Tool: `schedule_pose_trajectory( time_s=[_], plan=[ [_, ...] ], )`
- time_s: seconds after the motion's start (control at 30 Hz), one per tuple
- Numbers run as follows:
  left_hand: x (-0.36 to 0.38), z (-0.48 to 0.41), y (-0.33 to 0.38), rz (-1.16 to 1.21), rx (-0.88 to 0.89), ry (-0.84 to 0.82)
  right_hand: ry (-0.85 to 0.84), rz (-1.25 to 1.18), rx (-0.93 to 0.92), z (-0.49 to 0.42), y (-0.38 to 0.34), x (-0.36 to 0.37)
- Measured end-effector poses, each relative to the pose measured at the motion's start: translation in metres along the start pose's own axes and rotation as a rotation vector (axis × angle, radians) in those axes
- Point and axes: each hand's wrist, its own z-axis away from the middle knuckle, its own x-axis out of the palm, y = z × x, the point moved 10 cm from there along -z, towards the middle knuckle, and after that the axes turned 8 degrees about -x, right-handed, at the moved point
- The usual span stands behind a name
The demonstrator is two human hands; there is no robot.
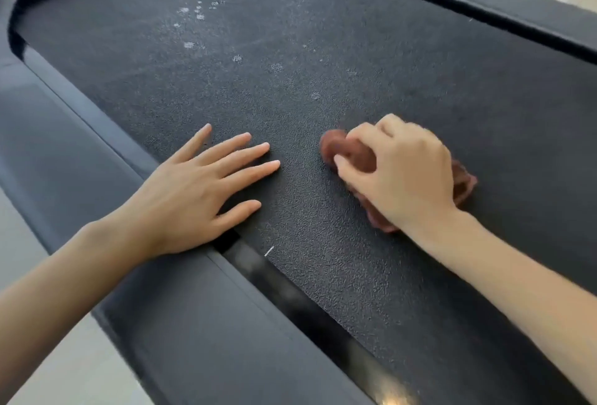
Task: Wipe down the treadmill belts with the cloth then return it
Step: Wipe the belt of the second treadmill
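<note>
Cloth (pixel 340 150) is down on the treadmill belt (pixel 371 49), in its near half and right of centre. Your right hand (pixel 403 172) has its fingers curled round it, gripping a reddish-brown wad, with a little fabric poking out on the far side of the wrist. Your left hand (pixel 193 198) lies flat at the belt's left edge, fingers straight and spread, holding nothing. That looks like a good brace if the belt wants to slide under pressure. Judging by the surface, the work lies farther up the belt: pale spots (pixel 189 45) and a dusty haze sit well beyond both hands. Open the wad out a bit so more cloth meets the textured rubber. Then press evenly and sweep in overlapping passes across the belt's width. Mind the gap by the side rail (pixel 80 152), because your left palm sits right over it.
</note>
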Motion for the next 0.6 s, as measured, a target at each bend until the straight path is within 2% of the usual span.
schedule_pose_trajectory(
  time_s=[0.1, 0.2, 0.27, 0.37, 0.43, 0.5, 0.6],
  plan=[
    [-0.003, -0.014, -0.013, -0.031, 0.024, 0.013, -0.028, -0.150, -0.205, 0.034, -0.073, -0.006],
    [0.001, -0.024, -0.023, 0.019, 0.045, 0.008, -0.084, -0.198, -0.259, 0.033, -0.074, -0.003],
    [0.003, -0.028, -0.023, 0.074, 0.058, -0.001, -0.066, -0.080, -0.196, 0.013, -0.041, -0.002],
    [0.002, -0.026, -0.025, 0.123, 0.059, 0.020, -0.046, 0.079, 0.103, -0.017, 0.036, 0.002],
    [0.001, -0.025, -0.024, 0.122, 0.061, 0.035, -0.042, 0.124, 0.253, -0.023, 0.057, 0.005],
    [0.000, -0.025, -0.024, 0.109, 0.075, 0.043, -0.026, 0.146, 0.276, -0.018, 0.040, 0.005],
    [-0.001, -0.027, -0.024, 0.072, 0.109, 0.057, 0.005, 0.104, 0.174, 0.004, -0.017, -0.001]
  ],
)
